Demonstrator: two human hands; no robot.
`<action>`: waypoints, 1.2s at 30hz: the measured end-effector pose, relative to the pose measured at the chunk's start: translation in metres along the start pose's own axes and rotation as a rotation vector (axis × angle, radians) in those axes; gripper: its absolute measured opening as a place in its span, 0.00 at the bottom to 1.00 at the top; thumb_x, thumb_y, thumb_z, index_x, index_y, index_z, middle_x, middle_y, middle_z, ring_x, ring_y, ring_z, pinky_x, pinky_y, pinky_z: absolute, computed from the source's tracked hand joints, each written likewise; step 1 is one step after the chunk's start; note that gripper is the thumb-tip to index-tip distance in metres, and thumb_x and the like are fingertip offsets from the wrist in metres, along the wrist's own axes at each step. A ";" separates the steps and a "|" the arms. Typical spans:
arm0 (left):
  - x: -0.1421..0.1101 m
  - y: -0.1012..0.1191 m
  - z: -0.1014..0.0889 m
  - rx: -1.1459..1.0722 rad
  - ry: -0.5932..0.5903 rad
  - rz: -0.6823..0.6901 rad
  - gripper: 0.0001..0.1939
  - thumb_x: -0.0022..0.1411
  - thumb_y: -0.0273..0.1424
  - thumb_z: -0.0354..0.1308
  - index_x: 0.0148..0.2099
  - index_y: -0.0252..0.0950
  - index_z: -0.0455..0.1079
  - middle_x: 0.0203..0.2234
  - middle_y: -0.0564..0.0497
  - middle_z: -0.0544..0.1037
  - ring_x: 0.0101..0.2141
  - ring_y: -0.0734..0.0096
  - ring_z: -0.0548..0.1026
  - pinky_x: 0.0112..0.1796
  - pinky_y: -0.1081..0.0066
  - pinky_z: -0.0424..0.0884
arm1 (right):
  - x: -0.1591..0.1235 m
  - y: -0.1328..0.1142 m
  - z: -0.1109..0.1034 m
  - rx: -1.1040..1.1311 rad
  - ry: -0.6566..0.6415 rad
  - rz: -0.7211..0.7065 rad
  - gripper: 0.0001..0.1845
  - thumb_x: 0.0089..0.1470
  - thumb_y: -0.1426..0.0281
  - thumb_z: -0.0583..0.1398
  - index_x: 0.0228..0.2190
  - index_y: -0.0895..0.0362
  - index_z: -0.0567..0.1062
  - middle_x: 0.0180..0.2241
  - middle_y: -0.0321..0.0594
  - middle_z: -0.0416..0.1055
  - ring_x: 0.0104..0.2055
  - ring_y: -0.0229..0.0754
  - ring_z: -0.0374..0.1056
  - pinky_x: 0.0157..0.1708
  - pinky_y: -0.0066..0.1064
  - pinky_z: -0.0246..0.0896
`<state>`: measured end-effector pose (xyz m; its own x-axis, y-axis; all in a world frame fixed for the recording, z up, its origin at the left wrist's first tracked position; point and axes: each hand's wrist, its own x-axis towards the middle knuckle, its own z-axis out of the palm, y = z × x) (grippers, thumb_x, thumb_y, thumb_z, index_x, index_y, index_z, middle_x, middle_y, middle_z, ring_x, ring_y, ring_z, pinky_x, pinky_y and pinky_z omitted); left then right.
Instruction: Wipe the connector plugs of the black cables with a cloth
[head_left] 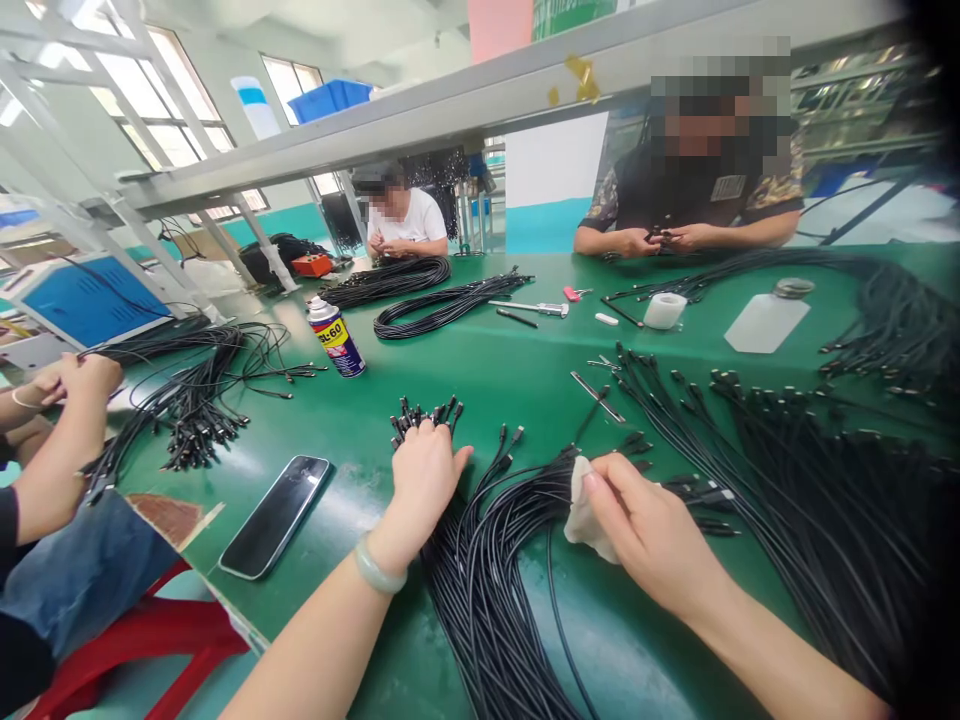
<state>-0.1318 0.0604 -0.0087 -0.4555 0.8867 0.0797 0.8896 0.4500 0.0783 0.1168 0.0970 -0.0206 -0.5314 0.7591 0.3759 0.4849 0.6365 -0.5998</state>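
Observation:
A thick bundle of black cables lies bent in a loop on the green table before me. My left hand, wearing a pale bracelet, is closed over one end of the bundle, with the connectors sticking out beyond its fingers. Between the thumb and fingers of my right hand is a crumpled white cloth, pinched beside the bundle's other end. Loose connector ends lie between the two hands. What the left fingertips touch underneath is hidden.
A phone and a spray can stand left of my hands. More cables cover the right side, with tweezers and a white bottle beyond. Co-workers sit opposite and at left. A shelf beam spans above.

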 end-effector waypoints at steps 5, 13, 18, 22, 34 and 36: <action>0.013 0.009 0.017 0.066 0.093 0.019 0.15 0.65 0.35 0.58 0.45 0.28 0.76 0.44 0.37 0.73 0.50 0.48 0.68 0.48 0.58 0.67 | 0.000 0.000 0.002 0.002 0.021 -0.045 0.14 0.69 0.63 0.48 0.31 0.52 0.64 0.21 0.30 0.66 0.21 0.39 0.65 0.24 0.29 0.54; 0.018 0.003 0.019 -0.139 0.115 0.061 0.07 0.63 0.26 0.56 0.37 0.30 0.76 0.41 0.38 0.74 0.48 0.48 0.70 0.49 0.54 0.66 | 0.000 0.000 0.002 0.054 0.075 -0.039 0.14 0.69 0.62 0.48 0.31 0.52 0.64 0.22 0.32 0.67 0.22 0.39 0.65 0.24 0.29 0.56; 0.017 -0.003 0.018 -0.484 0.123 0.134 0.07 0.67 0.29 0.54 0.38 0.33 0.72 0.40 0.44 0.76 0.38 0.63 0.77 0.43 0.63 0.72 | 0.000 -0.001 0.000 0.074 0.126 -0.028 0.14 0.69 0.63 0.48 0.32 0.52 0.65 0.22 0.32 0.67 0.22 0.39 0.65 0.24 0.29 0.56; 0.020 -0.002 0.023 -0.793 0.046 0.193 0.11 0.68 0.36 0.55 0.41 0.32 0.71 0.30 0.49 0.77 0.27 0.71 0.79 0.31 0.72 0.75 | 0.001 -0.001 -0.001 0.109 0.155 0.015 0.13 0.68 0.62 0.49 0.33 0.53 0.67 0.23 0.33 0.67 0.22 0.38 0.64 0.24 0.29 0.56; -0.032 0.022 -0.013 -0.867 0.389 0.692 0.16 0.72 0.28 0.52 0.59 0.42 0.71 0.37 0.50 0.75 0.37 0.73 0.74 0.39 0.72 0.73 | -0.005 -0.001 0.005 0.629 0.066 0.211 0.17 0.68 0.56 0.50 0.34 0.54 0.67 0.25 0.31 0.59 0.23 0.36 0.55 0.20 0.27 0.53; -0.039 0.027 -0.010 -0.752 0.312 0.792 0.17 0.73 0.29 0.49 0.60 0.40 0.69 0.34 0.49 0.76 0.36 0.71 0.74 0.38 0.71 0.73 | -0.007 -0.004 0.007 0.649 0.040 0.218 0.17 0.68 0.56 0.50 0.34 0.54 0.67 0.25 0.31 0.59 0.23 0.36 0.54 0.19 0.26 0.51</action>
<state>-0.0907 0.0372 0.0002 0.1443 0.7808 0.6079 0.7333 -0.4969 0.4641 0.1134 0.0879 -0.0259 -0.4369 0.8730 0.2168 0.0573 0.2675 -0.9619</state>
